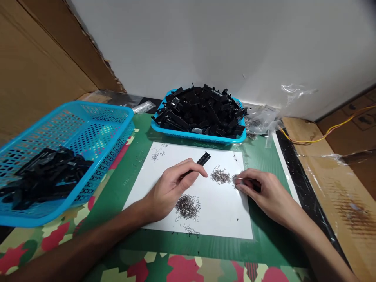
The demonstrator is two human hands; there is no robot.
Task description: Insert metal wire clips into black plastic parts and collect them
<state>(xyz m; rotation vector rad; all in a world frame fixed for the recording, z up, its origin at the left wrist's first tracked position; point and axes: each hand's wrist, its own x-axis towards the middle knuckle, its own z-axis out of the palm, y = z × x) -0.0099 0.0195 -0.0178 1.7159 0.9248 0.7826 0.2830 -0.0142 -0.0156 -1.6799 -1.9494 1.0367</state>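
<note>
My left hand is closed around a slim black plastic part, whose far end sticks out past my fingers over the white sheet. In my right hand is a pair of tweezers, pinched between thumb and fingers. Their thin metal tips point left at the edge of a pile of small bent wire pieces. A second pile of wire pieces lies below my left hand. Whether the tweezers' tips hold a wire piece is too small to tell.
A blue basket heaped with black plastic parts stands at the back. Another blue basket at the left holds more black parts. Loose wire pieces lie at the sheet's far left. Plastic bags and cardboard are on the right.
</note>
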